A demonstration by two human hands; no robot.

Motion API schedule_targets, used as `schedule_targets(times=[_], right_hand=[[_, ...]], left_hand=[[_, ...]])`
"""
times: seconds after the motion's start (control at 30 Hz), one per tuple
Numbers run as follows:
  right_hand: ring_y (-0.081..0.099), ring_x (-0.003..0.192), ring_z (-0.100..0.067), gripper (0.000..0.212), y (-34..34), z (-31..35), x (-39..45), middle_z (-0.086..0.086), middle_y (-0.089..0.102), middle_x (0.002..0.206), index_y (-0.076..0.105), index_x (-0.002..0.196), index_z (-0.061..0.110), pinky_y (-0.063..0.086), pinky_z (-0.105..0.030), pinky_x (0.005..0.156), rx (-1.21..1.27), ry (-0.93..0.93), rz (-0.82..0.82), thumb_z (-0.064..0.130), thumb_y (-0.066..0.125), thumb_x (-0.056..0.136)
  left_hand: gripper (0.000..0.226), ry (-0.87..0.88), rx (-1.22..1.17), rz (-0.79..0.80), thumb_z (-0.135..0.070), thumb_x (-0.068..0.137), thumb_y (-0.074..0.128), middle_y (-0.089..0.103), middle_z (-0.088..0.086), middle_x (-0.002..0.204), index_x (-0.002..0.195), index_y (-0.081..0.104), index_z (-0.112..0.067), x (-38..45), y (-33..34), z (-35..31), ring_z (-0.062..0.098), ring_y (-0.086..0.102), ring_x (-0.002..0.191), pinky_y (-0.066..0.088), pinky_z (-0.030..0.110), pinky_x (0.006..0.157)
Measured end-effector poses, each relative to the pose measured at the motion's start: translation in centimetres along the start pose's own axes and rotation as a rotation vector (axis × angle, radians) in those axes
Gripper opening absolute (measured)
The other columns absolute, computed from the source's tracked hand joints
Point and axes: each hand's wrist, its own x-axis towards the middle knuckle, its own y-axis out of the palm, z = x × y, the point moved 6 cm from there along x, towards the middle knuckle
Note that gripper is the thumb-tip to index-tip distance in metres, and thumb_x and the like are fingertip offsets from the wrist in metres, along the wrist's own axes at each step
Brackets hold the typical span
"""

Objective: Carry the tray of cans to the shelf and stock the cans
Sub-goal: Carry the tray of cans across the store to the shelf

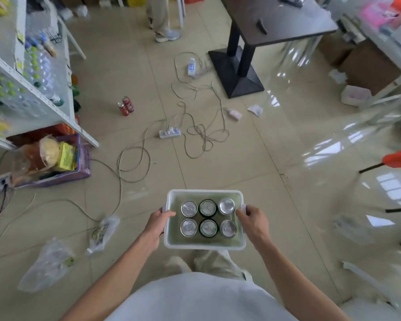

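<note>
A white plastic tray (204,246) hangs in front of my waist, carried level above the floor. Several silver-topped cans (208,218) stand upright inside it in two rows. My left hand (159,222) grips the tray's left rim and handle. My right hand (252,220) grips the right rim and handle. The white metal shelf (44,98) stands at the far left, holding clear bottles with green caps.
Loose cables (195,133) and a power strip (169,133) sprawl across the tiled floor ahead. Two red cans (126,105) stand by the shelf. A purple basket of snacks (49,163) sits at its foot. Plastic bags (48,265) lie at lower left. A dark pedestal table (239,66) and another person's legs (160,19) are farther ahead.
</note>
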Motion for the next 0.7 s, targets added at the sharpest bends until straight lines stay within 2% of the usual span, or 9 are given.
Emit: schedule_targets(times=[0.1,0.17,0.33,0.5,0.57,0.63,0.7], right_hand=[[0.032,0.048,-0.015,0.044,-1.2,4.6,6.0,0.005,0.037,0.048,0.039,0.057,0.017,0.029,-0.028,0.047,-0.018,-0.036,0.006,0.059,0.048,0.068],[0.031,0.047,-0.015,0.043,-1.7,7.4,9.9,0.006,0.037,0.046,0.038,0.057,0.016,0.029,-0.028,0.047,-0.047,-0.033,0.014,0.057,0.048,0.067],[0.031,0.045,-0.013,0.04,-2.2,13.6,19.5,0.005,0.038,0.046,0.038,0.056,0.016,0.028,-0.027,0.045,-0.075,-0.024,0.015,0.051,0.052,0.071],[0.04,0.047,-0.015,0.032,-3.0,18.8,28.2,0.002,0.047,0.049,0.052,0.064,0.005,0.033,-0.027,0.046,-0.096,0.045,0.009,0.036,0.058,0.071],[0.042,0.046,-0.015,0.031,-3.8,21.1,32.0,0.003,0.049,0.049,0.054,0.066,0.005,0.034,-0.026,0.046,-0.118,0.065,0.009,0.034,0.06,0.073],[0.042,0.045,-0.015,0.03,-4.5,23.4,35.8,0.003,0.049,0.049,0.054,0.065,0.007,0.034,-0.025,0.045,-0.144,0.075,0.019,0.034,0.059,0.074],[0.042,0.044,-0.014,0.031,-5.6,26.2,40.0,0.003,0.049,0.048,0.05,0.061,0.01,0.033,-0.025,0.044,-0.146,0.058,0.011,0.038,0.057,0.072]], left_hand=[[0.009,0.001,-0.012,-0.03,-0.019,0.085,0.066,0.079,-0.001,0.075,0.092,0.072,-0.017,3.2,0.0,-5.2,0.017,0.071,0.068,0.051,0.027,0.059],[0.007,-0.011,-0.011,-0.038,-0.018,0.086,0.066,0.077,-0.005,0.068,0.091,0.071,-0.017,5.5,-0.2,-8.6,0.015,0.07,0.068,0.051,0.028,0.061],[0.012,-0.009,-0.016,-0.029,-0.018,0.088,0.065,0.078,0.002,0.078,0.096,0.072,-0.014,12.4,-0.2,-17.6,0.019,0.071,0.075,0.05,0.029,0.064],[0.014,0.005,0.012,-0.018,-0.015,0.088,0.064,0.078,0.01,0.09,0.098,0.072,-0.012,18.8,0.5,-27.7,0.024,0.071,0.079,0.052,0.029,0.067],[0.015,-0.002,0.022,-0.027,-0.014,0.088,0.063,0.078,0.012,0.091,0.098,0.073,-0.011,21.4,0.7,-31.5,0.026,0.071,0.082,0.052,0.031,0.07],[0.014,0.031,0.057,-0.071,-0.017,0.085,0.063,0.076,0.011,0.083,0.091,0.072,-0.008,23.7,1.0,-35.0,0.026,0.068,0.074,0.05,0.031,0.066],[0.026,0.151,0.194,-0.21,-0.028,0.077,0.062,0.066,0.01,0.063,0.076,0.066,-0.002,26.3,1.2,-39.4,0.024,0.057,0.06,0.042,0.031,0.058]])
